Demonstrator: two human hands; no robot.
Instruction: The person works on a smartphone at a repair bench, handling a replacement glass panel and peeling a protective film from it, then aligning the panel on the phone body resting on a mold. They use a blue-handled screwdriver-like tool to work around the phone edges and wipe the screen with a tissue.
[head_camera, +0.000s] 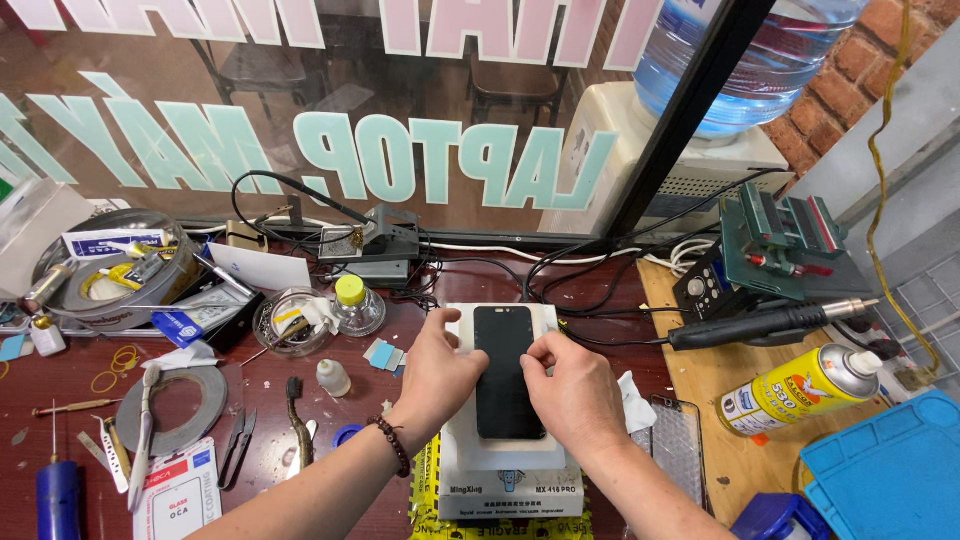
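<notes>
On the dark red bench (300, 400), near its middle, stands 1 white, box-shaped heating plate machine (500, 470) with a flat top, and on that top lies 1 smartphone (503, 370), a glossy black slab with rounded corners, screen side up. Both hands rest on it. The left hand (438, 375) lies along the phone's left edge, fingers curled and partly closed, fingertips touching the upper left corner of the glass; a bracelet of dark round beads (397, 445) circles that wrist. The right hand (575, 395) covers the phone's right side, fingers bent, thumb and forefinger pinched together at the right edge of the screen; whether anything sits between them cannot be told.

Left of the machine lie 1 flat grey roll of tape (180, 410), 1 small white plastic bottle (333, 377), 1 clear glass ashtray (285, 320) and 1 round metal tin (110, 270) full of small tools. To the right, on a pale wooden board (720, 400), lie 1 yellow spray can (800, 390) on its side with a white cap, 1 black hot-air handle (760, 325) with a metal nozzle, and 1 blue silicone mat (890, 470). 1 green metal clamp fixture (785, 240) stands behind them.
</notes>
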